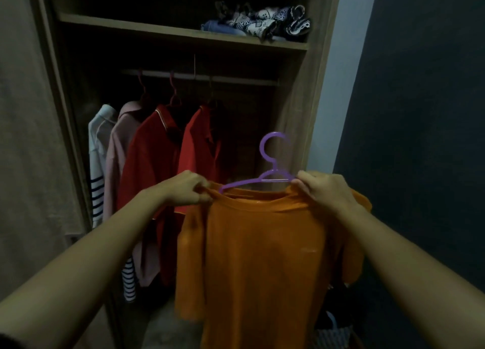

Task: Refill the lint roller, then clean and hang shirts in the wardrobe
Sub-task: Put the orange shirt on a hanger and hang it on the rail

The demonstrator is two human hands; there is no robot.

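An orange T-shirt (pixel 262 257) hangs in front of me on a purple plastic hanger (pixel 273 165), whose hook stands above the collar. My left hand (pixel 186 188) pinches the shirt's left shoulder at the collar. My right hand (pixel 322 188) grips the right shoulder together with the hanger's arm. Both are held up before the open wardrobe (pixel 296 107), below its hanging rail (pixel 236 79). No lint roller is in view.
On the rail hang a white striped shirt (pixel 98 149), a pink shirt (pixel 119 152) and two red shirts (pixel 152 159) at the left. Folded clothes (pixel 259 23) lie on the upper shelf. A dark wall (pixel 420 112) stands at right, the wardrobe door (pixel 29 138) at left.
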